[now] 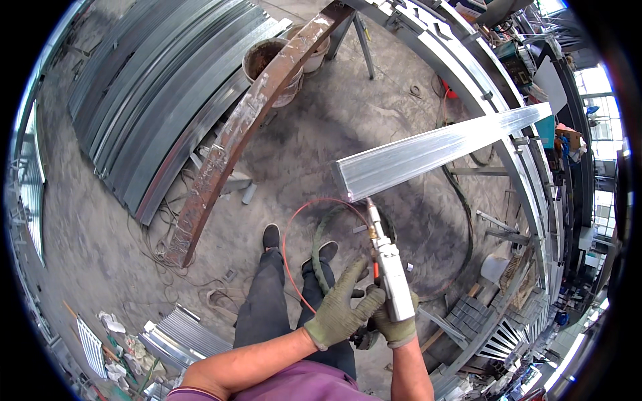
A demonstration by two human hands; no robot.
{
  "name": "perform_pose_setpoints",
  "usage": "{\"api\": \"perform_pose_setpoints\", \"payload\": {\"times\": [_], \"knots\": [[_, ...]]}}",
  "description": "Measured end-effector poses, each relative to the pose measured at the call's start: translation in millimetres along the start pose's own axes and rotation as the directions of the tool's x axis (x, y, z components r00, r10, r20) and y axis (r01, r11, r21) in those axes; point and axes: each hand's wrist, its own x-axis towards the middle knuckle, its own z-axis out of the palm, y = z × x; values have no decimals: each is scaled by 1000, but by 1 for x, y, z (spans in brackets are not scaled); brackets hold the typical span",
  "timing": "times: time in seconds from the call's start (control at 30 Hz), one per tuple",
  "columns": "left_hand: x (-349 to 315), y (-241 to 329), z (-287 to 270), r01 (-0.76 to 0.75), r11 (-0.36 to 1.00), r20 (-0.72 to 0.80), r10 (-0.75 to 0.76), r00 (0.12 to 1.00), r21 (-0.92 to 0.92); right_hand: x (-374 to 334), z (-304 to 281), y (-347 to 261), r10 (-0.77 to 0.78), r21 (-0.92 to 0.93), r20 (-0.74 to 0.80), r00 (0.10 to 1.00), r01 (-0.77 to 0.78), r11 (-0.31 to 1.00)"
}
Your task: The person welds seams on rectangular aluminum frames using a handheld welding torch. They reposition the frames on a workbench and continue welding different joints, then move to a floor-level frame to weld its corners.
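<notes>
My right hand (397, 323), in an olive-green work glove, is closed round the grip of a silver-white welding gun (392, 274). Part of the grip is hidden under the gun's body. The copper-coloured nozzle points away from me, its tip close to the lower near corner of a long silver metal profile (428, 150); whether they touch I cannot tell. Beside the gun, my left hand (340, 309) wears the same kind of glove, with its fingers stretched out and apart near the gun's rear. A thin red cable (286, 230) and a dark green hose (317, 244) loop across the floor.
The profile's far end rests on a curved-looking metal rack (515, 167) at right. A rusty brown beam (231, 147) stands left of it, beside a bucket (264, 57). Long metal profiles (157, 100) lie stacked at far left. Short grey pieces (468, 317) are piled at lower right.
</notes>
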Motion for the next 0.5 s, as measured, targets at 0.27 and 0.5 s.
{"api": "perform_pose_setpoints", "payload": {"times": [0.27, 0.5], "knots": [[-43, -13, -42, -55, 821, 51, 32, 998, 569, -11, -99, -40, 416, 531, -346, 841, -189, 826], [-53, -24, -70, 64, 721, -18, -71, 997, 690, -34, -170, -30, 451, 655, -662, 598, 170, 737]]}}
